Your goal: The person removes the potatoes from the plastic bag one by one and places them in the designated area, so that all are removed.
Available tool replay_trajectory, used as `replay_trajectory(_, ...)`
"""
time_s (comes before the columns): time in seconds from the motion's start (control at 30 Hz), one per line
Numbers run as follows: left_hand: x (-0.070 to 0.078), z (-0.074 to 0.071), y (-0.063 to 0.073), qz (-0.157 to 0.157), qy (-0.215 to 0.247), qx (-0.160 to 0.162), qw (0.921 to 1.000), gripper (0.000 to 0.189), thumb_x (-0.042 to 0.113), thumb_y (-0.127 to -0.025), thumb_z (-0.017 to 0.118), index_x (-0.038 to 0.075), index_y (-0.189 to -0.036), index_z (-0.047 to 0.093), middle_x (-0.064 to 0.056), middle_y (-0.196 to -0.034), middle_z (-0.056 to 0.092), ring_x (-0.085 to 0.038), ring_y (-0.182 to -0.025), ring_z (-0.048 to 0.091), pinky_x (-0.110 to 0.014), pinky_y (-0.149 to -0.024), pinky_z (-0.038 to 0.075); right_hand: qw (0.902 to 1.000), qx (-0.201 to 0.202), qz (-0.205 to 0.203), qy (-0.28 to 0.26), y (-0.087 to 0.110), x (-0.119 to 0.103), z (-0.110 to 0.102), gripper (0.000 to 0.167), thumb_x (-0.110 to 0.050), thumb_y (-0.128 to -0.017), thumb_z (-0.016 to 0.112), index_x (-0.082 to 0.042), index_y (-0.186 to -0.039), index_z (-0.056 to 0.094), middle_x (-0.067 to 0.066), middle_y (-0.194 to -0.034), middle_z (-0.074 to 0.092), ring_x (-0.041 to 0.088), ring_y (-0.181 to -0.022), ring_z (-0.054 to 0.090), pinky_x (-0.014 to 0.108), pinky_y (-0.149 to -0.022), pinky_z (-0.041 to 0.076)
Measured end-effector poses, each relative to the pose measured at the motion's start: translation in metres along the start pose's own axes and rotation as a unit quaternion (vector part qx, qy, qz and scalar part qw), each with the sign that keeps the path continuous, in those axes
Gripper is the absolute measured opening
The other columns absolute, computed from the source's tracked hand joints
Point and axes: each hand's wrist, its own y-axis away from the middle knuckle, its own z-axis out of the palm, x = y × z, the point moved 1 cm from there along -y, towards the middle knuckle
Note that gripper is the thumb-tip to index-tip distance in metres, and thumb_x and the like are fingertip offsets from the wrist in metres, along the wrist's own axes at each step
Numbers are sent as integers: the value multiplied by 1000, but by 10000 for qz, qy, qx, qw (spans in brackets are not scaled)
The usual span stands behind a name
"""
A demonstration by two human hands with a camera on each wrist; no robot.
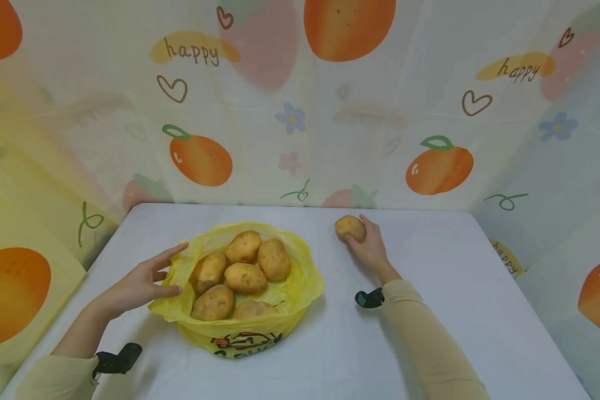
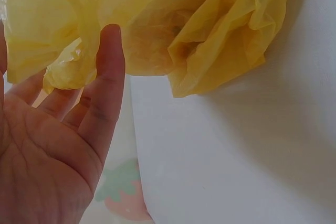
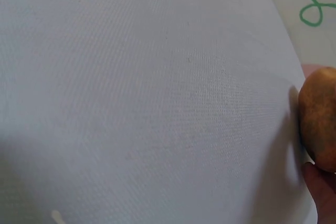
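A yellow plastic bag with its mouth spread wide stands left of the table's middle. Several potatoes lie inside it. My left hand touches the bag's left rim, thumb and fingers extended; in the left wrist view the fingers lie against the thin yellow plastic. Toward the back of the table, right of the bag, my right hand grips a single potato between thumb and fingers. At the right edge of the right wrist view, only part of that potato and a fingertip show.
A white table carries the bag. Behind it and along both sides hangs a printed curtain with oranges, hearts and the word "happy". Each wrist wears a black device, such as the left wrist camera.
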Motion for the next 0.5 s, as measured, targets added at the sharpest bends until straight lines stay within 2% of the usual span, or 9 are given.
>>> replay_trajectory(0.5,-1,0,0,24,-19,32,10000,85,20,-83,69,23,-149,15,-17,-151,15,-50,-119,41,-32,-77,50,9994,-140,214,241,-4,-12,-7,73,-28,-85,60,-5,-145,24,23,-142,31,35,-131,31,49,-105,27)
